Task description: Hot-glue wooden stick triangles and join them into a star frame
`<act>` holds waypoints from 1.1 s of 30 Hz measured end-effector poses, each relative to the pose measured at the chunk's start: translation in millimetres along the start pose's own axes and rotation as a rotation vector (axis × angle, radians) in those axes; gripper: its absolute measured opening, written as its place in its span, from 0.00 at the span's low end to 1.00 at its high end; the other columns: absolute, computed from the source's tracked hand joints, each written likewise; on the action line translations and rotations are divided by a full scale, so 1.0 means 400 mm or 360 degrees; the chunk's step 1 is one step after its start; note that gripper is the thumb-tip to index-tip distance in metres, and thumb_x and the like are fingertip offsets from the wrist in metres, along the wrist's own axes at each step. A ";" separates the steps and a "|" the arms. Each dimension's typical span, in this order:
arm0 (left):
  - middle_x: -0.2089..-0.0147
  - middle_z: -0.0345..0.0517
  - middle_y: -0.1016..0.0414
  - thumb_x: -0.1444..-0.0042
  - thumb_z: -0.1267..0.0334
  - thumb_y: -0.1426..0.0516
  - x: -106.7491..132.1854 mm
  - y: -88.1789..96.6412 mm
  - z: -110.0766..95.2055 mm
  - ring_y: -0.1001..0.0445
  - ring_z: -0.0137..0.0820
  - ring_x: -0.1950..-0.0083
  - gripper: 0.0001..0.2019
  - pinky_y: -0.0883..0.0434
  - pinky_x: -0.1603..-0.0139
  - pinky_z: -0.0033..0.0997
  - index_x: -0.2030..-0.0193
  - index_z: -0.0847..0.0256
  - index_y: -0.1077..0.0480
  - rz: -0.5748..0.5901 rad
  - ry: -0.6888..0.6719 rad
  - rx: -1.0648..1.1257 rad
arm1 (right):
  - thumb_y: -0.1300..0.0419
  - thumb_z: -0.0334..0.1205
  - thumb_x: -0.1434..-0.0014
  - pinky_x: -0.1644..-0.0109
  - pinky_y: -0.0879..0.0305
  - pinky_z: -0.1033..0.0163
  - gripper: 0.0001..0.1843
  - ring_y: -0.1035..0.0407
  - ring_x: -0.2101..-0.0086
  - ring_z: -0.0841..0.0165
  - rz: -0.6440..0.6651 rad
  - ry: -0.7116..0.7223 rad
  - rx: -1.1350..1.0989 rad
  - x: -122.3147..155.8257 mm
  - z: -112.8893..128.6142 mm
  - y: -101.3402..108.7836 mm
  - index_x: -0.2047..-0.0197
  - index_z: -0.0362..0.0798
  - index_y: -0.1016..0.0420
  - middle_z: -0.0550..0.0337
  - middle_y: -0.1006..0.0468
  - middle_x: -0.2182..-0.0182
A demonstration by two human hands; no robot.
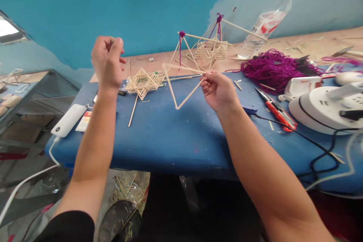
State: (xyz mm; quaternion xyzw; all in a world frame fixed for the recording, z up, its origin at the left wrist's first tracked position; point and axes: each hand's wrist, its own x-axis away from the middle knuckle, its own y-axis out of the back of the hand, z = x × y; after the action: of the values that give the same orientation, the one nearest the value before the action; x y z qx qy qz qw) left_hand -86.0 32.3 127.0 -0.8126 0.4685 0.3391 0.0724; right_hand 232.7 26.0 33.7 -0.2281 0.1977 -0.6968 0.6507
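Note:
My right hand (pixel 217 89) pinches one corner of a triangle of thin wooden sticks (pixel 185 99), tilted above the blue table top (pixel 159 136). My left hand (pixel 107 60) is raised in the air at the left, fingers curled and thumb against them; whether something small is between them cannot be seen. Below and right of it lies a star-shaped stack of sticks (pixel 141 84). Behind the triangle stand stick frames tied at their tops with purple yarn (pixel 182 34), one with a layered stick base (pixel 211 51).
Right of my right hand lie a heap of purple yarn (pixel 276 69), a red utility knife (pixel 276 109) and a white round power strip (pixel 329 106) with cables. A plastic bottle (pixel 266 22) leans in view by the wall. A white power bank (pixel 69 120) lies at the left edge.

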 end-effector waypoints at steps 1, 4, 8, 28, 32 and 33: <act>0.63 0.40 0.27 0.32 0.48 0.39 0.029 -0.041 -0.013 0.30 0.27 0.69 0.14 0.37 0.70 0.28 0.60 0.56 0.32 -0.0145 -0.0049 0.0130 | 0.28 0.31 0.46 0.77 0.32 0.81 0.08 0.28 0.77 0.80 -0.0079 0.0045 -0.0083 -0.007 0.004 0.006 0.71 0.48 0.24 0.66 0.23 0.77; 0.66 0.40 0.30 0.29 0.51 0.42 0.121 -0.137 -0.023 0.32 0.27 0.70 0.13 0.39 0.74 0.25 0.62 0.56 0.33 -0.0202 0.0099 0.0483 | 0.26 0.33 0.47 0.72 0.24 0.81 0.11 0.22 0.72 0.77 -0.0205 0.0139 -0.0234 -0.027 0.012 0.025 0.70 0.50 0.25 0.67 0.22 0.75; 0.58 0.45 0.20 0.31 0.45 0.37 0.219 -0.182 -0.003 0.25 0.26 0.66 0.15 0.31 0.73 0.24 0.58 0.55 0.24 0.0203 0.0265 0.0608 | 0.24 0.33 0.48 0.70 0.24 0.82 0.12 0.20 0.71 0.77 -0.0158 0.0164 -0.0256 -0.038 0.010 0.037 0.70 0.50 0.25 0.68 0.21 0.74; 0.63 0.46 0.14 0.53 0.51 0.22 0.254 -0.170 0.001 0.12 0.37 0.57 0.18 0.17 0.52 0.35 0.63 0.60 0.18 0.0507 0.0580 0.0918 | 0.25 0.37 0.45 0.61 0.20 0.78 0.12 0.18 0.64 0.75 -0.0061 0.0375 0.0041 -0.008 0.010 0.005 0.69 0.52 0.26 0.66 0.19 0.70; 0.63 0.48 0.13 0.60 0.60 0.22 0.258 -0.169 -0.001 0.12 0.38 0.57 0.17 0.17 0.51 0.36 0.63 0.61 0.18 0.0526 0.0568 0.0917 | 0.26 0.36 0.47 0.62 0.20 0.78 0.11 0.20 0.66 0.76 -0.0070 0.0371 -0.0025 -0.001 0.013 -0.002 0.70 0.52 0.25 0.66 0.19 0.70; 0.64 0.48 0.13 0.60 0.62 0.22 0.259 -0.170 0.000 0.12 0.37 0.57 0.17 0.18 0.50 0.37 0.64 0.61 0.18 0.0520 0.0569 0.0920 | 0.25 0.36 0.48 0.62 0.20 0.78 0.11 0.20 0.67 0.76 -0.0051 0.0375 -0.0040 0.000 0.013 -0.001 0.70 0.52 0.25 0.66 0.18 0.70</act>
State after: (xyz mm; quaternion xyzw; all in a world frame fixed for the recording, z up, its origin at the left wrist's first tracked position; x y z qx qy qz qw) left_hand 3.4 -4.3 49.2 -0.7195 0.6735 0.0528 0.1609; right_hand 235.4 26.1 38.2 -0.1559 0.2780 -0.7265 0.6088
